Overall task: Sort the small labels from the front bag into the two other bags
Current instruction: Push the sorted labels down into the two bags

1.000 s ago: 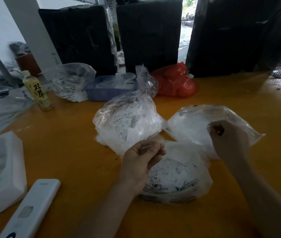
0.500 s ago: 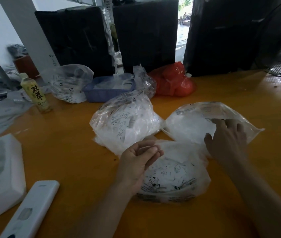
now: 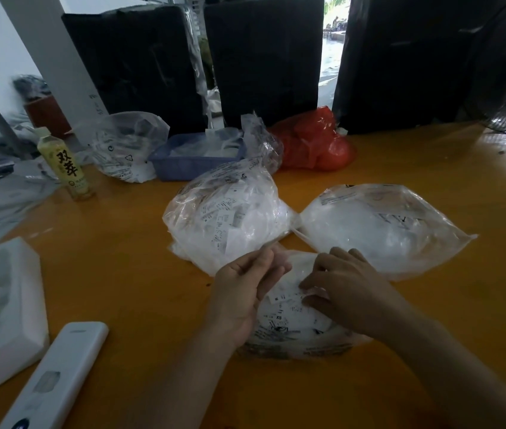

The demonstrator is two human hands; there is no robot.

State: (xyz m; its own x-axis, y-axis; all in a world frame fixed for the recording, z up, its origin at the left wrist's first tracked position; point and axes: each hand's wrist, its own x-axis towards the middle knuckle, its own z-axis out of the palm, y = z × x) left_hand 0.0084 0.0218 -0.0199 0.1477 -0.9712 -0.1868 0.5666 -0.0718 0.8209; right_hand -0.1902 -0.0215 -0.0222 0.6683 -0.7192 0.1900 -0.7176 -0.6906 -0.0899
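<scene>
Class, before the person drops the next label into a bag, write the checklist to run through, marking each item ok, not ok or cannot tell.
1. Front bag open, labels reachable: ok.
2. Right hand on a label in it: cannot tell.
3. Left hand holding the bag's edge: cannot tell.
4. Back left bag within reach: ok.
5. Back right bag mouth open: cannot tell.

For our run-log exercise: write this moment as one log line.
right hand: reaching into front bag | left hand: at its mouth | labels: visible inside

I see the front bag (image 3: 289,332) nearest me on the counter (image 3: 140,274), left bag (image 3: 227,221) behind it, right bag (image 3: 381,227) beside that, bottle (image 3: 66,165) far left.
</scene>
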